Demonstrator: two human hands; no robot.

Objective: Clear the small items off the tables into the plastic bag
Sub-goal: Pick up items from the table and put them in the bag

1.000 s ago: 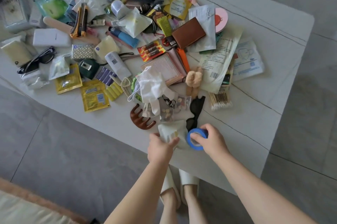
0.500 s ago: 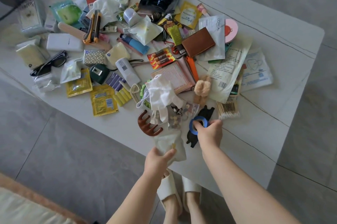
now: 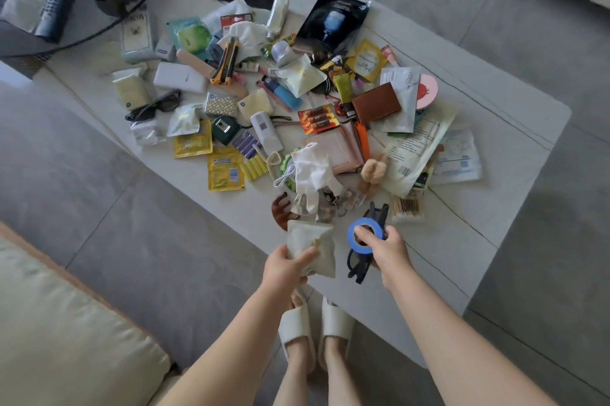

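Over the cluttered white table [image 3: 478, 240], our left hand [image 3: 285, 268] grips a pale pouch [image 3: 312, 245] while our right hand [image 3: 386, 248] pinches a blue tape roll [image 3: 355, 240] and a black hair clip [image 3: 358, 265].

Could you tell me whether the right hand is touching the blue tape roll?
Touching: the head view shows the right hand gripping the blue tape roll, fingers inside its core.

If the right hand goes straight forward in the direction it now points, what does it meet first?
Probably the black hair claw, just beyond the blue tape roll that the right hand holds. Behind it lies the small clear bag of trinkets. Depth is unclear, so the hand may pass above them.
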